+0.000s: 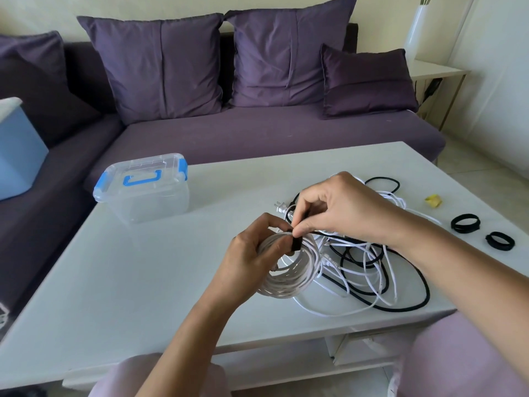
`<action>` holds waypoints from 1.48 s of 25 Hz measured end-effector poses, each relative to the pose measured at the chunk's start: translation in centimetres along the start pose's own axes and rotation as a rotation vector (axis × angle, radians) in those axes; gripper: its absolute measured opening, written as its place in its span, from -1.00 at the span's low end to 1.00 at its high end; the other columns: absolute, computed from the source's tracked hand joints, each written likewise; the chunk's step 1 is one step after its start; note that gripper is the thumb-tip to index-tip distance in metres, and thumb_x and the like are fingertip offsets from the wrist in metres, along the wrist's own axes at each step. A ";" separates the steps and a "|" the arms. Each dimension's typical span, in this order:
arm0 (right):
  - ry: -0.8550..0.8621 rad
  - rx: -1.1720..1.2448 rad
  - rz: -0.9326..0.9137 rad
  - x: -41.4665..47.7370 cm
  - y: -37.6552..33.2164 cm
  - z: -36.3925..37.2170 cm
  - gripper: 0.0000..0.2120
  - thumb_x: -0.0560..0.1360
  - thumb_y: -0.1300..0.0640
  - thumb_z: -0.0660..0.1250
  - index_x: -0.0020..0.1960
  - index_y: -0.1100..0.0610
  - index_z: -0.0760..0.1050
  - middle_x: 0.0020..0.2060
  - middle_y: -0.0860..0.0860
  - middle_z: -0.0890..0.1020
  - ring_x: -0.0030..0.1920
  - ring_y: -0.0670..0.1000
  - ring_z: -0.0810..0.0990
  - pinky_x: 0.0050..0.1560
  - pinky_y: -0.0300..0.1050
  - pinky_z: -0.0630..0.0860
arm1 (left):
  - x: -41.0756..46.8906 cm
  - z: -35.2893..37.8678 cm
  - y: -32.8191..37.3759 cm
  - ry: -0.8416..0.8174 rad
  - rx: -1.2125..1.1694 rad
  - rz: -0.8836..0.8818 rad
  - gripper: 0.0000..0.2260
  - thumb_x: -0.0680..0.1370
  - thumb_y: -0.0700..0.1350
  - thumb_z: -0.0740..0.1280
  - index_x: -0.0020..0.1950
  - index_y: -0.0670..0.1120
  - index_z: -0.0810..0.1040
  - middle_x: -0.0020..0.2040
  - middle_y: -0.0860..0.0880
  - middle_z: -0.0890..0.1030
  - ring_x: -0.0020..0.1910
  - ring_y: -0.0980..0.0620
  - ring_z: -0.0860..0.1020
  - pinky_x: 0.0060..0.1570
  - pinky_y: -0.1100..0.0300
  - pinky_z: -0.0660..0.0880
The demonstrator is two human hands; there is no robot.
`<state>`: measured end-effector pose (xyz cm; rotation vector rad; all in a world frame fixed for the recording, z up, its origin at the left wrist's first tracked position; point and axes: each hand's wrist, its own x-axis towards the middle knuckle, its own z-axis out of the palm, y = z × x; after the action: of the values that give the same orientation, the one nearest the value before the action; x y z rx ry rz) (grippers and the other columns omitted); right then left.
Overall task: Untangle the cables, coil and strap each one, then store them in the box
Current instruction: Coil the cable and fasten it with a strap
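1. White low table (143, 267), head view; purple sofa (286, 133) behind.
2. Left hand (252, 262) gripped the coiled white cable (289, 279); right hand (340, 207) pinched the black strap (296, 243) wrapped over it. Step judged: strapping this coil.
3. Next move probably called for pressing the strap closed, then unlatching the lidded box (143, 193).
4. Tangled cables (380, 270) lay just right of the coil; spare straps (465, 222) near the right edge; bare tabletop between coil and box.

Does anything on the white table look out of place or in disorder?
Yes. Right of the coiled white cable, black and white cables lie in a loose tangle, crossing one another. A small yellow scrap lies alone near the right edge; what it is cannot be told. Nothing looks damaged.
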<state>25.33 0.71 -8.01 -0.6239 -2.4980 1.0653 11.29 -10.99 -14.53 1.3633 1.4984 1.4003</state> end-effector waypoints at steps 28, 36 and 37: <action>0.060 0.182 0.063 0.6 -0.2 1.5 -0.85 0.28 0.07 0.55 -0.19 0.08 0.67 -0.30 -0.05 0.69 -0.26 -0.09 0.63 -0.12 -0.11 0.54 | -0.7 -0.3 -0.1 0.060 -0.263 0.101 -0.86 0.46 -0.17 0.31 -0.15 -0.18 0.37 -0.36 -0.18 0.58 -0.48 0.03 0.43 -0.40 0.23 0.39; 0.009 -0.488 -0.141 0.7 -1.4 4.0 -0.59 0.63 0.03 0.09 -0.33 0.19 0.36 -0.38 0.13 0.44 -0.32 0.10 0.39 -0.23 -0.04 0.25 | -0.4 -0.6 -0.3 0.209 -0.180 0.025 -0.81 0.43 -0.09 0.31 -0.19 -0.21 0.40 -0.43 -0.08 0.56 -0.48 -0.02 0.43 -0.39 0.15 0.38; 0.034 -0.518 -0.141 0.6 -1.4 4.7 -0.59 0.65 0.01 0.03 -0.29 0.16 0.37 -0.36 0.06 0.43 -0.28 0.10 0.43 -0.20 -0.03 0.29 | -0.4 -0.6 -0.4 0.230 -0.147 0.041 -0.80 0.43 -0.08 0.30 -0.19 -0.21 0.40 -0.45 -0.06 0.54 -0.49 0.00 0.41 -0.40 0.15 0.36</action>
<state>22.19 -2.61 -9.96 -0.5798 -2.7482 0.3471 10.76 -11.48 -14.83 1.1805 1.4839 1.7055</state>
